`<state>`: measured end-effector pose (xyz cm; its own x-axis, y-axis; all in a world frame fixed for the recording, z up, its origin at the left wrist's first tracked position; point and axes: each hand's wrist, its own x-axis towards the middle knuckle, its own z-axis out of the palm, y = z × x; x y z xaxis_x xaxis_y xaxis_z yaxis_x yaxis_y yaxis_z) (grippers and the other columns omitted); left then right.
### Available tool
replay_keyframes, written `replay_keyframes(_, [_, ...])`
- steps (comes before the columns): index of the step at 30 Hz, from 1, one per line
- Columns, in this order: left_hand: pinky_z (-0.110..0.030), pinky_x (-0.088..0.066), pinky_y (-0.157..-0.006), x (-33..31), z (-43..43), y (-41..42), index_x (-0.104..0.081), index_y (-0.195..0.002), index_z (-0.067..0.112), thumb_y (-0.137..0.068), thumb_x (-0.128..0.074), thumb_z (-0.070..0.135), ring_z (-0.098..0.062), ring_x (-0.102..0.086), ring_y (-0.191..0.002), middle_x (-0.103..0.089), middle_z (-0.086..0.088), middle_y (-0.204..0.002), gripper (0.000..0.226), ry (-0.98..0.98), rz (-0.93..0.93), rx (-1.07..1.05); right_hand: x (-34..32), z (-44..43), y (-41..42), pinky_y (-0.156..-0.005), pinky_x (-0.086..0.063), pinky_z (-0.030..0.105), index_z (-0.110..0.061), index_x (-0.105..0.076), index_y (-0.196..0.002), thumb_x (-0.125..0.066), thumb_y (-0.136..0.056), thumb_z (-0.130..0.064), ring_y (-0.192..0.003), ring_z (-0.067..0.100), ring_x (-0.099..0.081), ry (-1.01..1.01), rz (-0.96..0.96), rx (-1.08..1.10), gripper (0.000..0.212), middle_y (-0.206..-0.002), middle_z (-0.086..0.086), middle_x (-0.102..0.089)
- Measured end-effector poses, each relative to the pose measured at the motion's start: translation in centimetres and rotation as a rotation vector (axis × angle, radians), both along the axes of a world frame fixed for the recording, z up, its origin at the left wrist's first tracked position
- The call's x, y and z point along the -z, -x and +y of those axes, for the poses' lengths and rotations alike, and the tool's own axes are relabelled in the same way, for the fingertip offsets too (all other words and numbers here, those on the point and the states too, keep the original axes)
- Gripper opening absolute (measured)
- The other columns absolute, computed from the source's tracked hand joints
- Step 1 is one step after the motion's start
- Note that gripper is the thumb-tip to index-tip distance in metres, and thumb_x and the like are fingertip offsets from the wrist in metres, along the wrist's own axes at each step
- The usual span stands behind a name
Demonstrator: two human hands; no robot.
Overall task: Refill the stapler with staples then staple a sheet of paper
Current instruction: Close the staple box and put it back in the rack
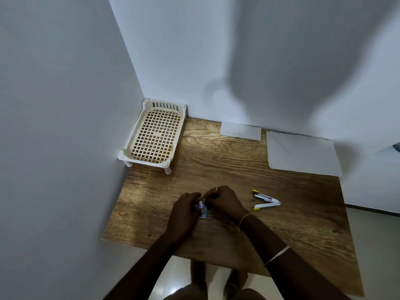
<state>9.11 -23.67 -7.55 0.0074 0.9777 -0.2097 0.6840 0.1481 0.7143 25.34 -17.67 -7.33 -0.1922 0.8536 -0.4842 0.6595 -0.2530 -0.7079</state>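
A small blue and white staple box [202,211] sits low over the wooden table [216,165], held in my left hand [186,213]. My right hand [225,202] meets it from the right, fingertips pinched at the box's top end; what they pinch is hidden. The white stapler [266,202] with yellow tips lies swung wide open on the table, a hand's width right of my right hand. Near the back right corner lies a large white sheet of paper [303,154], with a smaller paper slip [240,131] to its left against the wall.
A cream plastic lattice tray [154,135] on short legs stands in the back left corner against both walls. The table's front edge runs just below my wrists, with pale floor and my feet [216,280] beneath.
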Motion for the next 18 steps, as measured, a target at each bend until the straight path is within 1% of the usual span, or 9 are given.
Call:
replay_keyframes(2, [-0.011, -0.038, -0.084, 0.07, -0.01, -0.02, -0.066, -0.132, 0.018, -0.088, -0.077, 0.018, -0.007, -0.061, -0.103, -0.069, 0.002, -0.118, 0.045, -0.001, 0.011, -0.003, 0.03, 0.13, 0.05, -0.059, -0.04, 0.002, -0.023, -0.083, -0.085, -0.076, -0.082, -0.02, -0.071, -0.011, -0.062, -0.005, -0.006, 0.005, 0.008, -0.08, -0.012, -0.076])
replay_keyframes(4, [-0.003, -0.033, -0.08, 0.12, -0.04, -0.02, -0.066, -0.132, 0.018, -0.088, -0.077, 0.018, -0.001, -0.055, -0.101, -0.068, 0.002, -0.118, 0.045, -0.002, 0.025, 0.0, 0.14, 0.18, 0.09, -0.06, -0.039, 0.0, -0.02, -0.083, -0.088, -0.076, -0.084, -0.019, -0.074, -0.007, -0.062, -0.023, -0.023, 0.006, 0.009, -0.087, -0.006, -0.079])
replay_keyframes(6, [0.001, -0.032, -0.078, 0.17, -0.05, -0.01, -0.065, -0.133, 0.018, -0.089, -0.076, 0.018, 0.001, -0.052, -0.099, -0.068, 0.002, -0.119, 0.045, 0.001, 0.031, 0.003, 0.3, 0.18, 0.17, -0.06, -0.038, -0.002, -0.019, -0.083, -0.088, -0.075, -0.084, -0.017, -0.079, -0.002, -0.064, -0.037, -0.035, 0.008, 0.009, -0.092, -0.004, -0.079])
replay_keyframes(9, [0.001, -0.032, -0.077, 0.26, -0.03, -0.03, -0.064, -0.134, 0.019, -0.089, -0.076, 0.018, 0.0, -0.052, -0.1, -0.067, 0.002, -0.12, 0.046, 0.008, 0.034, 0.005, 0.38, 0.25, 0.34, -0.06, -0.038, -0.002, -0.018, -0.082, -0.087, -0.074, -0.084, -0.015, -0.078, -0.001, -0.063, -0.052, -0.052, 0.007, 0.01, -0.092, -0.002, -0.079])
replay_keyframes(13, [-0.005, -0.034, -0.078, 0.35, 0.07, 0.0, -0.064, -0.134, 0.018, -0.089, -0.076, 0.02, -0.005, -0.057, -0.104, -0.068, 0.001, -0.121, 0.047, 0.009, 0.027, 0.007, 0.33, 0.27, 0.54, -0.06, -0.04, -0.001, -0.02, -0.081, -0.081, -0.071, -0.085, -0.014, -0.07, -0.007, -0.061, -0.071, -0.058, 0.008, 0.012, -0.089, -0.002, -0.079])
replay_keyframes(15, [-0.009, -0.035, -0.081, 0.43, 0.05, 0.0, -0.064, -0.134, 0.017, -0.089, -0.076, 0.02, -0.006, -0.058, -0.105, -0.068, 0.001, -0.122, 0.047, 0.01, 0.029, 0.002, 0.33, 0.23, 0.66, -0.06, -0.039, 0.0, -0.02, -0.081, -0.082, -0.07, -0.086, -0.014, -0.076, 0.0, -0.066, -0.086, -0.072, -0.009, 0.014, -0.09, -0.002, -0.079])
replay_keyframes(16, [-0.007, -0.035, -0.08, 0.49, 0.03, -0.02, -0.064, -0.134, 0.017, -0.089, -0.077, 0.02, -0.005, -0.058, -0.105, -0.068, 0.001, -0.122, 0.047, 0.01, 0.029, 0.0, 0.33, 0.21, 0.69, -0.062, -0.038, 0.0, -0.02, -0.081, -0.084, -0.069, -0.087, -0.013, -0.081, 0.004, -0.068, -0.091, -0.076, -0.017, 0.014, -0.092, -0.002, -0.079])
replay_keyframes(18, [-0.002, -0.034, -0.079, 0.58, -0.01, -0.03, -0.064, -0.134, 0.018, -0.089, -0.077, 0.02, -0.003, -0.056, -0.104, -0.067, 0.001, -0.123, 0.047, 0.004, 0.028, -0.001, 0.31, 0.21, 0.68, -0.063, -0.038, -0.001, -0.019, -0.081, -0.086, -0.069, -0.087, -0.012, -0.086, 0.007, -0.069, -0.094, -0.076, -0.027, 0.014, -0.093, -0.002, -0.079])
